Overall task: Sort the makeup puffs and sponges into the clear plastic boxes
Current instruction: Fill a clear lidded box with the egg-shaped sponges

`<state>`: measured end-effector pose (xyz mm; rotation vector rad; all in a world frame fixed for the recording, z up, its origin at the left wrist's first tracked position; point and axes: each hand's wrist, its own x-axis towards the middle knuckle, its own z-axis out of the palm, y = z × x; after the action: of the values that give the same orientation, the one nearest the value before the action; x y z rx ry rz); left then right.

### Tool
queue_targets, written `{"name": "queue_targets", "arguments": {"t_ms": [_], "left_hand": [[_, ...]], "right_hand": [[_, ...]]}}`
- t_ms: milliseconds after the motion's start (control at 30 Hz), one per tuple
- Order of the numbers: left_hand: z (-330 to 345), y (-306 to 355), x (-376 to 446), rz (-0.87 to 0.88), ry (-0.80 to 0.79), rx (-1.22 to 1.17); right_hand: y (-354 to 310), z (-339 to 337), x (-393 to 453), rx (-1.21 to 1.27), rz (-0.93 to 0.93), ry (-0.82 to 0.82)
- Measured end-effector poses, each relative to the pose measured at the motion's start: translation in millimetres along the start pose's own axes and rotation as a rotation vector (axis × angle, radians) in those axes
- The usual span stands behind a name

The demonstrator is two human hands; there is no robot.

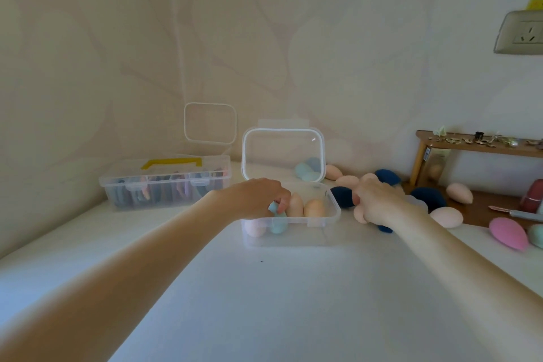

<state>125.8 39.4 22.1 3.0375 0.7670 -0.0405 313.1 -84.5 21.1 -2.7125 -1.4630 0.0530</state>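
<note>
Toward the left, beside the long clear plastic box with a yellow handle point(164, 182), the left hand point(258, 197) reaches forearm-first over the small open clear plastic box point(289, 216), fingers point(280, 206) curled down, pinching a light-blue teardrop sponge point(274, 209) above peach sponges point(305, 206) inside. Rightward, the right hand point(379, 200) arches over loose sponges on the white surface point(264, 288), fingers curled round a pale peach sponge point(360, 214) beside a navy sponge point(342, 196).

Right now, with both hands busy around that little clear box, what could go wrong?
The left hand pinches a teal sponge over the clear box, where others already stand; pushing it in might topple them. The right hand grips a peach sponge beside a navy sponge, which it could nudge so it rolls off. The upright lid might drop if bumped.
</note>
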Motion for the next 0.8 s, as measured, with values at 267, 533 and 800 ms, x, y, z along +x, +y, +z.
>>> {"name": "queue_targets", "arguments": {"t_ms": [267, 533, 800], "left_hand": [[1.1, 2.4, -1.7, 0.022, 0.006, 0.028], [-0.3, 3.4, -2.9, 0.024, 0.034, -0.004], [-9.5, -4.7, -11.5, -0.018, -0.071, -0.160]], "right_hand": [[-11.2, -22.7, -4.1, -0.119, -0.018, 0.311], [-68.2, -43.0, -34.7, 0.141, -0.410, -0.079], [-77.7, -43.9, -34.0, 0.085, -0.348, -0.262]]}}
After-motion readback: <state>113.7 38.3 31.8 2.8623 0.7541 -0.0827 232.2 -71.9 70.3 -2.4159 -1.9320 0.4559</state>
